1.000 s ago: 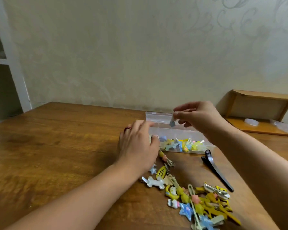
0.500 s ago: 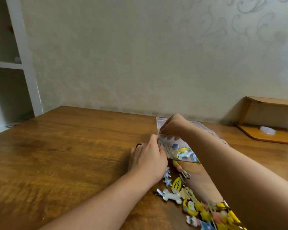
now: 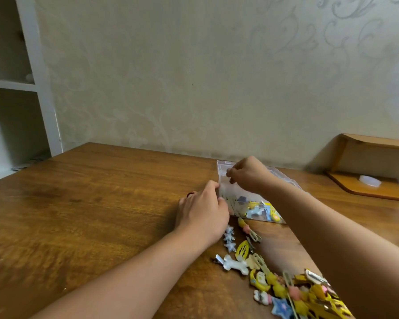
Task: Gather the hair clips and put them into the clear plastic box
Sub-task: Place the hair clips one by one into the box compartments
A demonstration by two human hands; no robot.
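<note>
You are about in the middle of the work, as I judge it. The clear plastic box [image 3: 244,199] stands on the wooden table [image 3: 101,203] near its far edge, toward the right side, and through its front wall you can see several clips already inside [image 3: 257,209], blue, yellow and white ones. But many hair clips [image 3: 293,288] are not yet gathered: they lie in a loose row and heap that runs from just in front of the box toward the near right corner of the table. Among them are a white bone-shaped clip [image 3: 234,264], a yellow oval clip [image 3: 242,249] and a blue star clip [image 3: 282,307]. Your left hand [image 3: 203,215] rests on the table at the left front corner of the box; its fingers are curled and touch the wall there, so it seems to hold the box steady. Your right hand [image 3: 248,174] is over the box, at its left side, with the fingertips brought together and pointing down. Whether a clip is between them I cannot tell, because the fingers hide it. If the hand carries one, the next move is only to let it drop inside, and then to reach for the clips lying nearest to the box.
</note>
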